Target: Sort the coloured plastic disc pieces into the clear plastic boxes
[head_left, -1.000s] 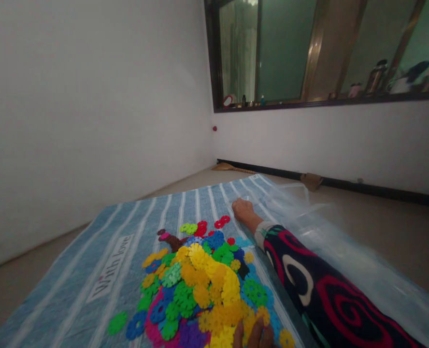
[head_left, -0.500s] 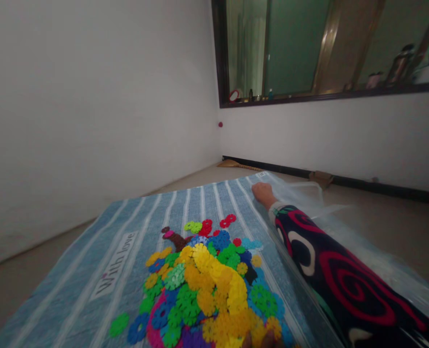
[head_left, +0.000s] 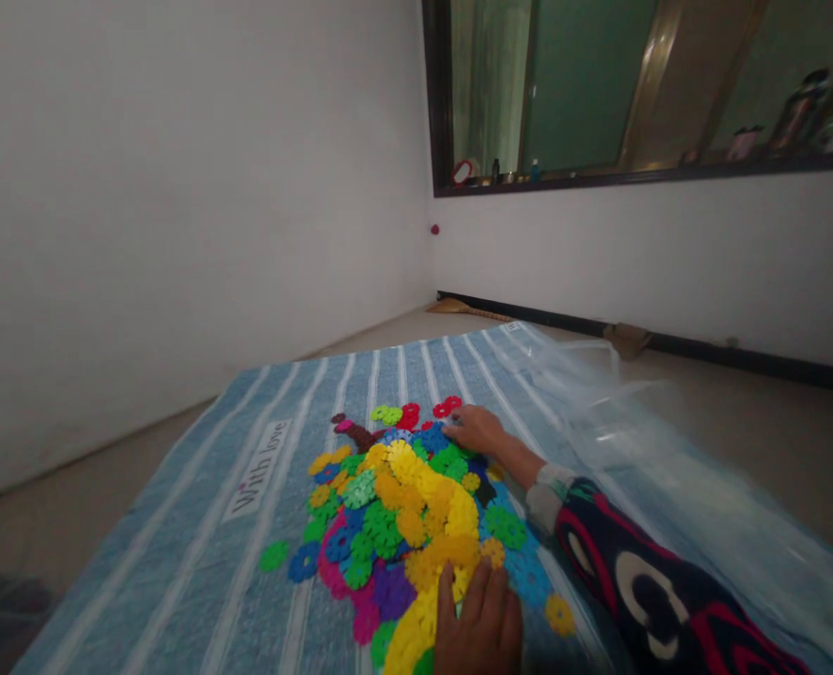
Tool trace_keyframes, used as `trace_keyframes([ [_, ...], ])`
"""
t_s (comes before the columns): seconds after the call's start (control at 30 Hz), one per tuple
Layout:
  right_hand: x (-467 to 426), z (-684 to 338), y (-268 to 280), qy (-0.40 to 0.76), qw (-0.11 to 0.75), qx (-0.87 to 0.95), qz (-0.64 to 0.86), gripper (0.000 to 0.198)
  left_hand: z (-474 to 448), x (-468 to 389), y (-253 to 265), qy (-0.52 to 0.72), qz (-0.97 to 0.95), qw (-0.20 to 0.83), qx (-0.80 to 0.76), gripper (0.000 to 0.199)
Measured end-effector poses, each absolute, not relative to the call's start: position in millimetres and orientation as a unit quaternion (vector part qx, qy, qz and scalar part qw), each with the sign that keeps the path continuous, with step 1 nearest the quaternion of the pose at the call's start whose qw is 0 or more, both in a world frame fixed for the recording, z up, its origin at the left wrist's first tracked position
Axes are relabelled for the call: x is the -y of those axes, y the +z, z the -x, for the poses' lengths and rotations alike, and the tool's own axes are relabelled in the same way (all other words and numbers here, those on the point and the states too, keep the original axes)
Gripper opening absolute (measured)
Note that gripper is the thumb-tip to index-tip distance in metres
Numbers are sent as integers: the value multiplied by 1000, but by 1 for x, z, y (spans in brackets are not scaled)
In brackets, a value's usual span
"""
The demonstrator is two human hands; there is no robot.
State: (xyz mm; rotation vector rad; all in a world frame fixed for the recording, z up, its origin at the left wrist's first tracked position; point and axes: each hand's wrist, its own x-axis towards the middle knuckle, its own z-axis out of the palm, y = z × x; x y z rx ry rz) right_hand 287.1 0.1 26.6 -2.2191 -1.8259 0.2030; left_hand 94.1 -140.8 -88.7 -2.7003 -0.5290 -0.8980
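My right hand [head_left: 481, 433], in a dark sleeve with red and white swirls, reaches from the right to the far edge of a heap of plastic snowflake discs. Its fingertips are apart beside blue discs [head_left: 431, 437] and red discs [head_left: 447, 406]. At the bottom, my left hand [head_left: 478, 614] lies over the near part of the heap, fingers spread on yellow discs [head_left: 416, 623]. A curved row of yellow discs [head_left: 459, 506] runs through the middle. Around it lie green discs [head_left: 381, 530], purple discs [head_left: 393, 589] and pink discs [head_left: 366, 619].
The discs lie on a blue cloth with white stripes [head_left: 198, 534] and a "With love" label [head_left: 256, 473]. Clear plastic [head_left: 592, 375] lies along the right side. White walls [head_left: 177, 187] meet behind, with a broom [head_left: 451, 306] on the floor and a window [head_left: 585, 94] above.
My right hand has come back from the far right edge of the cloth to the heap. More of my left hand shows over the yellow discs. The view has shifted slightly.
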Motion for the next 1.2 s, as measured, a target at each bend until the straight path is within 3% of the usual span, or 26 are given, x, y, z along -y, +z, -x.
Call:
trace_keyframes([
  [0.13, 38, -266, 12, 145, 248, 592, 753, 34, -85, 136, -59, -318, 903, 116, 264, 21],
  [0.2, 49, -255, 8, 156, 278, 590, 742, 38, -82, 135, -41, -263, 921, 105, 268, 28],
  [0.3, 58, -239, 4, 152, 294, 580, 744, 46, -78, 130, -19, -240, 914, 90, 315, 38],
  [0.43, 60, -222, 0, 136, 297, 559, 763, 52, -74, 118, -2, -253, 880, 83, 394, 32],
  [0.73, 53, -199, 0, 138, 363, 525, 758, 50, -42, 70, 11, -302, 808, 87, 498, 33],
  [1.0, 49, -189, 12, 227, 432, 481, 729, 63, -27, 48, 21, -218, 719, -155, 642, 63],
  [1.2, 40, -176, 12, 329, 514, 419, 672, 66, -48, 33, 23, -313, 693, -278, 587, 73],
])
